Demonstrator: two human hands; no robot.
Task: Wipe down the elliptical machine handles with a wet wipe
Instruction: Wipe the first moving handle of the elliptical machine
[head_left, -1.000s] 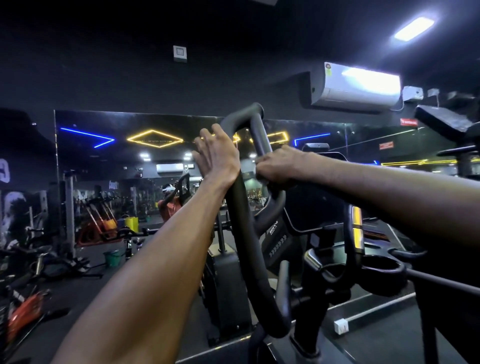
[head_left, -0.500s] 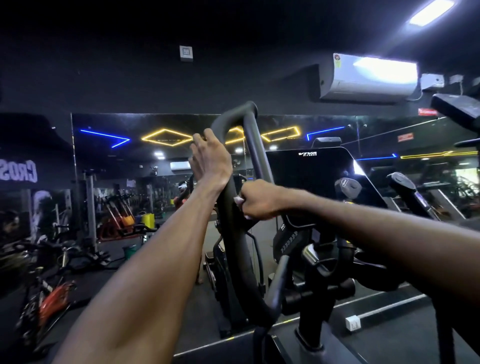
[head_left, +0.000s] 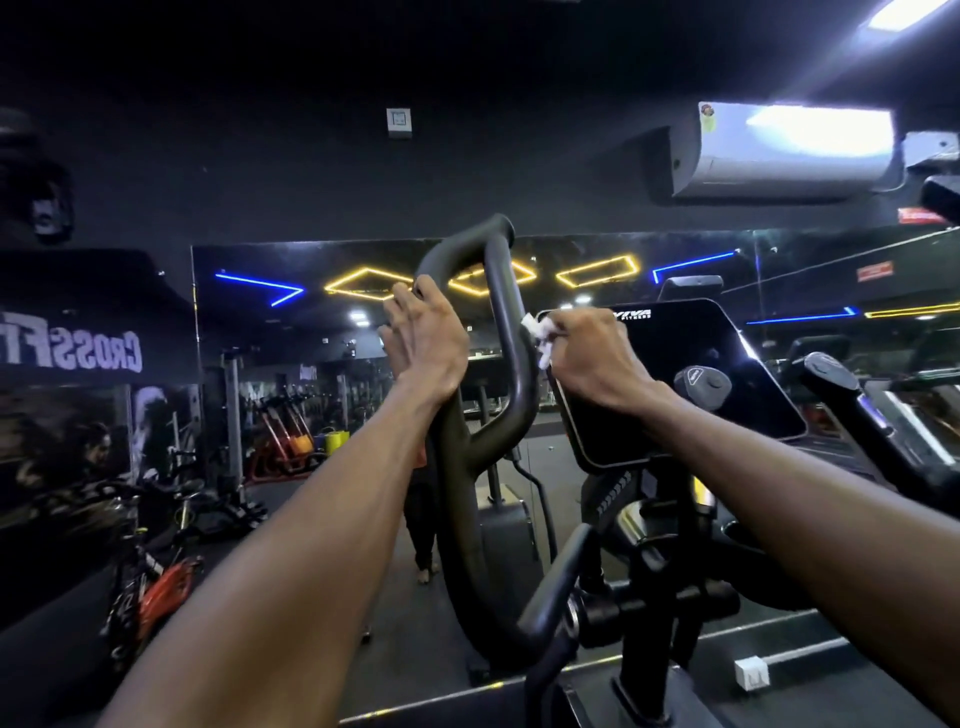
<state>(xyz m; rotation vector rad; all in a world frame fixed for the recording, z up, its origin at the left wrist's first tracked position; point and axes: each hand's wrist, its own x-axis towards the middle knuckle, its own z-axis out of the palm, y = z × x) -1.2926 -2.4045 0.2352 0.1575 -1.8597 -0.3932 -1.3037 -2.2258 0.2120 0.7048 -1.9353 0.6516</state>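
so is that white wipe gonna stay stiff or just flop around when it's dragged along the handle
Probably floppy: the wet wipe shows bunched and crumpled where the right hand pinches it against the handle. It looks light, a small wad. It may snag or fold over, so the left hand gripping the loop likely helps steady things.

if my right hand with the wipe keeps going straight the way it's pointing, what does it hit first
Most likely the black handle bar: the right hand points left, and its wipe already looks to be against it, though depth is unclear.
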